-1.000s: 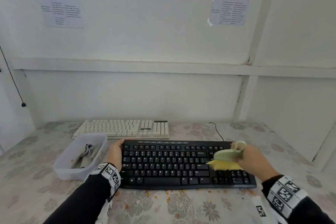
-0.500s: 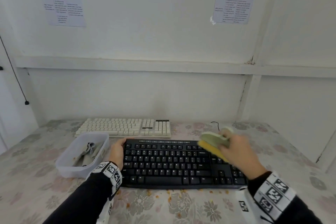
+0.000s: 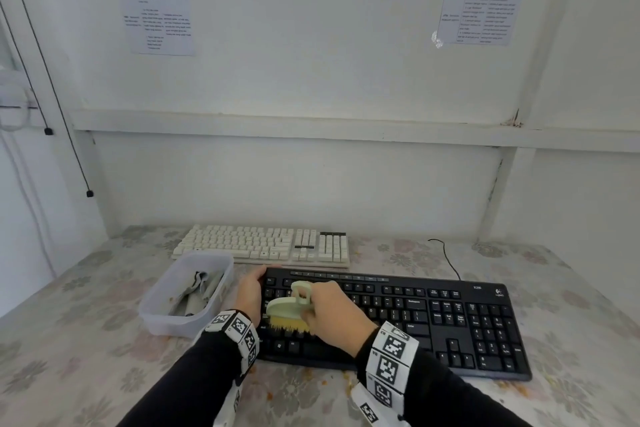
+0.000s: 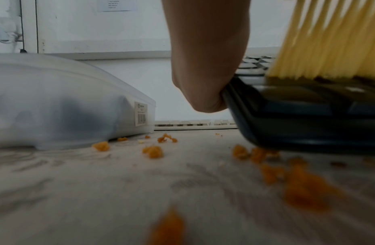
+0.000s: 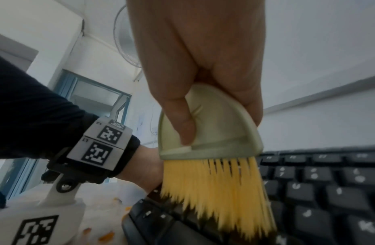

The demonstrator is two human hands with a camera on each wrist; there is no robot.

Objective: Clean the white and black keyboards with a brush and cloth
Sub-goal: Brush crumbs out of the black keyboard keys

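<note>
The black keyboard (image 3: pixel 398 319) is being swept — brush (image 3: pixel 289 314) clamped in right fingers (image 5: pixel 183 122), left hand (image 3: pixel 250 293) gripping its left edge. Crumbs (image 4: pixel 153 151) litter the surface (image 3: pixel 86 357); white keyboard (image 3: pixel 263 246) and cloth (image 3: pixel 197 291) apparently remain.

floral table (image 3: pixel 86 340), blk kbd (image 3: pixel 450 322), wht kbd (image 3: pixel 263 246), tub (image 3: pixel 166 315), crumbs (image 4: pixel 153 151)
</note>
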